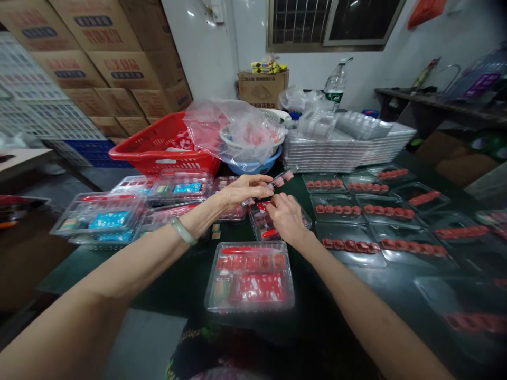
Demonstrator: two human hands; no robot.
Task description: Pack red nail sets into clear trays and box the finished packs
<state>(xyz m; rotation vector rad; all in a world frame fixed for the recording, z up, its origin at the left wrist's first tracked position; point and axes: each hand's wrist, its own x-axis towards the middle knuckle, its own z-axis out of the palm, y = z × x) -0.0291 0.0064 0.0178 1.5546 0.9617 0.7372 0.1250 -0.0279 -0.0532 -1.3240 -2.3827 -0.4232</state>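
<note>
Near the middle of the table, my left hand (251,190) is closed on a narrow clear plastic strip with pinkish-red pieces (282,180), held tilted above a box. My right hand (288,215) sits just beside it, fingers curled down over the clear plastic box (259,228); what the fingertips hold, if anything, is hidden. That box has a red stick-shaped item and a red patterned packet in it. Closer to me lies a closed clear box (249,302) with a red stick, a row of red squares, a red spotted packet and a striped pastel block.
Filled clear boxes (99,211) are stacked at left. Open clear trays with red pieces (338,210) spread across the right side. Behind stand a red basket (158,158), a blue basin (253,168) under a plastic bag, and stacked empty clear trays (325,150). Small pastel blocks (216,231) lie loose.
</note>
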